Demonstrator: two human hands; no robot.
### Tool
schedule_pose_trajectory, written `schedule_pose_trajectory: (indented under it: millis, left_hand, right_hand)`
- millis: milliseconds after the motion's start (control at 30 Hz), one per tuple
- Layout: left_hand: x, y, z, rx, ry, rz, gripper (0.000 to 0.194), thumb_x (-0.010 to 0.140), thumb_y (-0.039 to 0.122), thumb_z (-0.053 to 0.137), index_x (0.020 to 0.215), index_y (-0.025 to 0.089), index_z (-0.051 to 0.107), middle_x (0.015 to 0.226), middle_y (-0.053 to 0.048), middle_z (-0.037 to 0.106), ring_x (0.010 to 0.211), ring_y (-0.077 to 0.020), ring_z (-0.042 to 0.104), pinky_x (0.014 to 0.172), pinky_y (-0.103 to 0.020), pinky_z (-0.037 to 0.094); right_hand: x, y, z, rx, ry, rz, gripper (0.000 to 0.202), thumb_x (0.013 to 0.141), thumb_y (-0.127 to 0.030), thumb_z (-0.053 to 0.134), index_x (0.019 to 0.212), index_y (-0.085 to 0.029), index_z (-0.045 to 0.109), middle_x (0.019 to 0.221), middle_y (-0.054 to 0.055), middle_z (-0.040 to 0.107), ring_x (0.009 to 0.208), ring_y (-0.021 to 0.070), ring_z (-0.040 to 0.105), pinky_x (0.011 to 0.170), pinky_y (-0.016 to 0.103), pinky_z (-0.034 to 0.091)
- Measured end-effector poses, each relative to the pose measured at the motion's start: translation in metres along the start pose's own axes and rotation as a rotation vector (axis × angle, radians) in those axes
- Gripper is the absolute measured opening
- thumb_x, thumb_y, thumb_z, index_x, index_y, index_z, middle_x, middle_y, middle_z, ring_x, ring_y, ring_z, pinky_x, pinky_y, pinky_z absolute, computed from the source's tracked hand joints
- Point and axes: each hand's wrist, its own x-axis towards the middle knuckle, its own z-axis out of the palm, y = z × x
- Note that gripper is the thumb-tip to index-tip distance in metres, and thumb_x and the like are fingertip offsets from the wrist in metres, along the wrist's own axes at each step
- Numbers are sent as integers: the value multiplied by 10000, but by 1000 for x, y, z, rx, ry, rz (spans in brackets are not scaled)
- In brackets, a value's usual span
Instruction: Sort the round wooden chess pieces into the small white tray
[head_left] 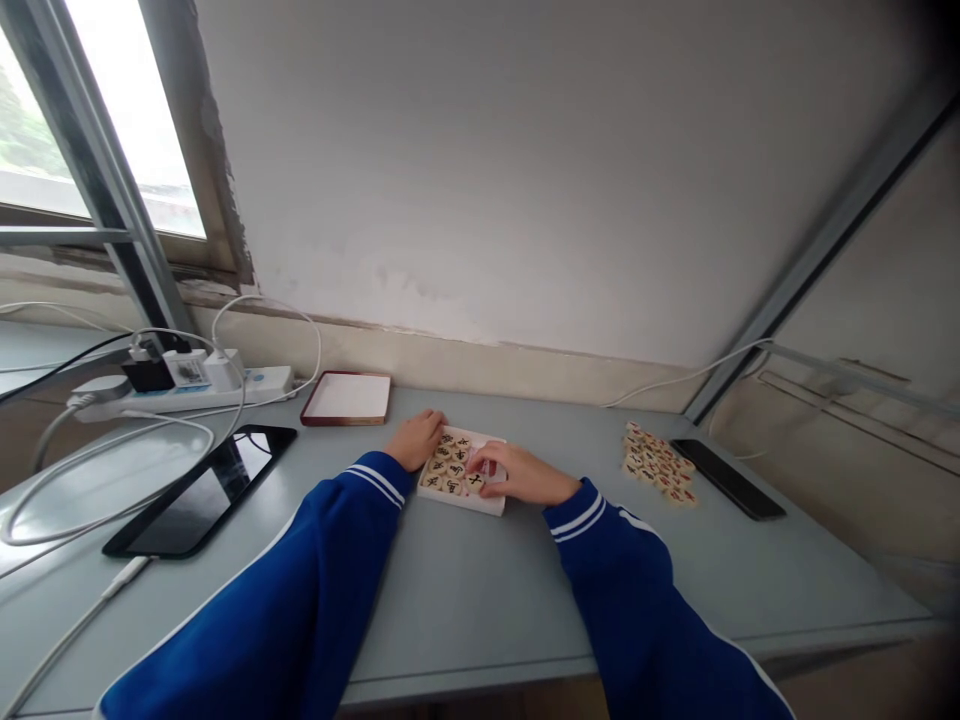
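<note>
A shallow white box [480,502] lies on the grey desk, holding round Chinese chess pieces [450,468] with black characters in rows along its left part. My left hand [417,440] grips the box at its back left edge, fingers curled over the rim. Over the box's right part is my right hand [525,473], thumb and fingers around one chess piece [475,482] at the end of the rows. Part of the box floor behind that hand is hidden. More chess pieces [656,462], several with red characters, lie grouped on the desk to the right.
A dark-red box lid [347,398] rests inside up near the wall. To the left are a black tablet [202,490] with a white cable and a power strip [262,383] with chargers. A black phone [727,478] lies at the right, beside the loose pieces.
</note>
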Motion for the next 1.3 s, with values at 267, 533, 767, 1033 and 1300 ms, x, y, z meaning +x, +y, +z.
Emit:
schedule_pose_trajectory:
  millis: [267,533,767,1033,1300]
  left_hand:
    - [2,-5,5,15,19,21,259,864,225,267,931,169,510,908,-62,544,833,-173,536,765,-299,397]
    - [2,-4,5,13,9,6,267,867,217,264,946,163,514,931,-68,551,850,-176,538,768,-302,394]
    - [-1,-1,3,12,19,4,280,870,228,254,944,168,517,939,-68,548,827,-179,544,750,-311,400]
    - [1,-4,4,-12,32,30,272,865,229,262,934,171,519,929,-64,550,804,-177,547,743,-311,401]
    - [1,-2,3,9,37,27,264,866,225,268,934,168,516,915,-61,552,807,-174,550,745,-303,402]
  right_hand:
    - [5,7,10,-15,185,57,285,665,-363,633,907,-224,570,902,-3,627,819,145,556,804,294,376]
    - [-44,101,-32,-457,513,627,252,767,-311,472,972,-254,607,975,50,635,911,210,536,878,412,284]
    - [-109,156,-39,-775,717,1055,236,729,-214,427,796,-144,643,932,180,593,970,342,446,816,536,194]
    - [-65,102,-56,-353,706,495,260,772,-221,454,977,-174,607,1007,137,575,906,261,492,812,424,314]
    - [13,-21,10,-444,151,-29,315,773,-193,537,1085,-239,533,1067,52,567,983,197,466,793,327,328]
